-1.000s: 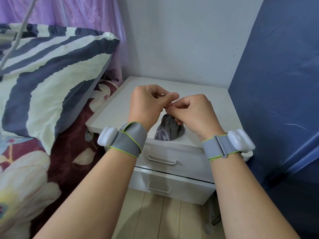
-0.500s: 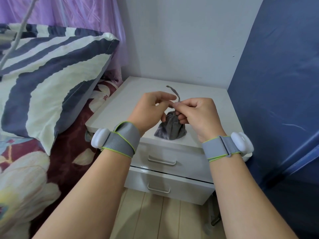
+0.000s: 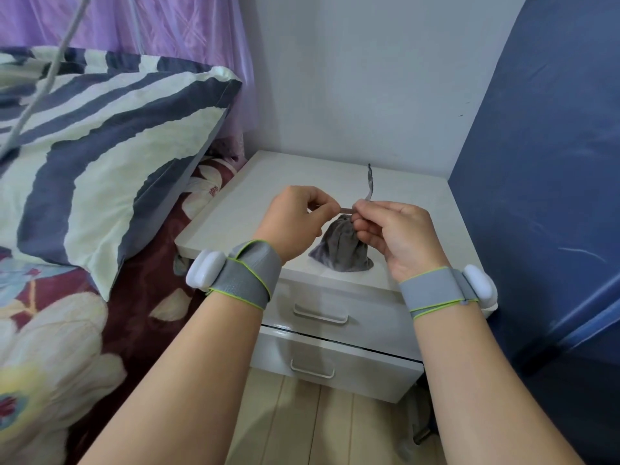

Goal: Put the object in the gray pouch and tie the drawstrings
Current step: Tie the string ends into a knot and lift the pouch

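The gray pouch [image 3: 339, 248] sits bunched on the white nightstand [image 3: 271, 182], its mouth gathered at the top. My left hand [image 3: 292, 221] pinches one drawstring end just left of the pouch's neck. My right hand [image 3: 394, 233] pinches the other drawstring [image 3: 369, 182], whose loose end sticks straight up above my fingers. A short stretch of string runs taut between my two hands. Whatever is inside the pouch is hidden by the fabric.
The nightstand has two drawers with handles [image 3: 320, 317] below its top. A bed with a striped pillow [image 3: 100, 156] and floral cover lies to the left. A dark blue panel [image 3: 543, 196] stands close on the right, a white wall behind.
My hands have moved slightly apart, drawing the string taut between them. The loose drawstring end has swung from leaning left to standing straight up above my right fingers.
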{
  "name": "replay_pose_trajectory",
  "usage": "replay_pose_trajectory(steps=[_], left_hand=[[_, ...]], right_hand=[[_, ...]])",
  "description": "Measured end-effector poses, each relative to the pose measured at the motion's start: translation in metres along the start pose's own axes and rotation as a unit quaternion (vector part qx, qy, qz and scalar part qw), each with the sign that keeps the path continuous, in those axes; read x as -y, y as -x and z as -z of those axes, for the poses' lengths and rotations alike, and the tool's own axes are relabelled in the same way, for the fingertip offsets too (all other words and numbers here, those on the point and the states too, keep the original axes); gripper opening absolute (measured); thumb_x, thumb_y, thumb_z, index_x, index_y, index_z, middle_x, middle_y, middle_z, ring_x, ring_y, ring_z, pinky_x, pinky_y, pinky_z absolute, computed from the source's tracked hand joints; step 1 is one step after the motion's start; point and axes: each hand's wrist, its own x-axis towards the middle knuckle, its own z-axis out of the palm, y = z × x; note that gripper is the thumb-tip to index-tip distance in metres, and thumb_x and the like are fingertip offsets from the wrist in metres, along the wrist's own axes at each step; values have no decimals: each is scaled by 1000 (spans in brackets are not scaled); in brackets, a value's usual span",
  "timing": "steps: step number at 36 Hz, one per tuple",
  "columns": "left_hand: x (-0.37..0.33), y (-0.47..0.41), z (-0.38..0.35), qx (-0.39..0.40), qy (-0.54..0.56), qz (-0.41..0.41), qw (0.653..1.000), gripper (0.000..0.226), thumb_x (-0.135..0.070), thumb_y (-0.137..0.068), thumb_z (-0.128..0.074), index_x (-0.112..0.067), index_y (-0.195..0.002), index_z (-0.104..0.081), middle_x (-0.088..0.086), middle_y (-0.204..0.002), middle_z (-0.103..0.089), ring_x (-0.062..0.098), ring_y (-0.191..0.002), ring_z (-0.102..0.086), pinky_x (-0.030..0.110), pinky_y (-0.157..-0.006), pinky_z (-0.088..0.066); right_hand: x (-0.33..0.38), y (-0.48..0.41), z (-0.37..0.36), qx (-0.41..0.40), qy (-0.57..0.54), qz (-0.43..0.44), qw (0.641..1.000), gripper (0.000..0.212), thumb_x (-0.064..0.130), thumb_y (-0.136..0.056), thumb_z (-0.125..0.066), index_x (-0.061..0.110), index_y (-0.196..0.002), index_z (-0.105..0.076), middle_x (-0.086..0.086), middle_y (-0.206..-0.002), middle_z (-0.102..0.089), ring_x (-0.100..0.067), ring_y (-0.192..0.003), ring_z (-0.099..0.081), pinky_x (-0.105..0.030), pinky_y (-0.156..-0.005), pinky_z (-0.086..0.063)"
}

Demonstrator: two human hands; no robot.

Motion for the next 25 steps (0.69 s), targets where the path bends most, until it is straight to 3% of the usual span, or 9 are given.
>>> replay_pose_trajectory(steps=[5, 9, 19, 22, 25], left_hand=[[-5, 0, 3, -1, 48, 3, 999, 10, -23, -87, -69, -17, -80, -72, -9, -60, -60, 2, -48, -53, 15, -51, -42], [-6, 3, 9, 48, 75, -7, 996, 8, -20, -85, -74, -16, -78, -74, -8, -63, -63, 1, -50, -52, 9, -51, -40], [-2, 7, 10, 112, 60, -1, 992, 9, -18, -84, -75, -19, -76, -74, -5, -63, -64, 0, -53, -51, 7, -52, -40], [-3, 7, 11, 112, 55, 7, 992, 29, -32, -94, -62, -16, -74, -77, -3, -70, -69, 7, -60, -54, 9, -56, -41], [1, 3, 9, 61, 26, 20, 998, 39, -35, -98, -53, -13, -73, -73, -5, -70, -69, 12, -61, -56, 21, -60, -43]], right_hand=[[-1, -2, 2, 21, -16, -1, 1000, 8, 8, -87, -69, 1, -89, -70, -6, -69, -69, -6, -53, -65, -16, -54, -54], [-1, -4, 7, 46, -18, 1, 999, 7, 8, -87, -69, 2, -90, -70, -4, -68, -72, -6, -58, -68, -16, -56, -54], [-5, -7, 11, 71, 23, 45, 996, 7, 7, -86, -69, 2, -91, -70, -7, -74, -70, -6, -60, -68, -17, -58, -54], [-7, -8, 13, 82, 25, 53, 995, 9, 5, -86, -69, 1, -93, -70, -6, -73, -70, -6, -60, -67, -16, -58, -54], [-8, -9, 15, 88, 13, 51, 995, 10, 3, -86, -68, 1, -95, -70, -2, -69, -70, -5, -59, -66, -15, -54, -51]])
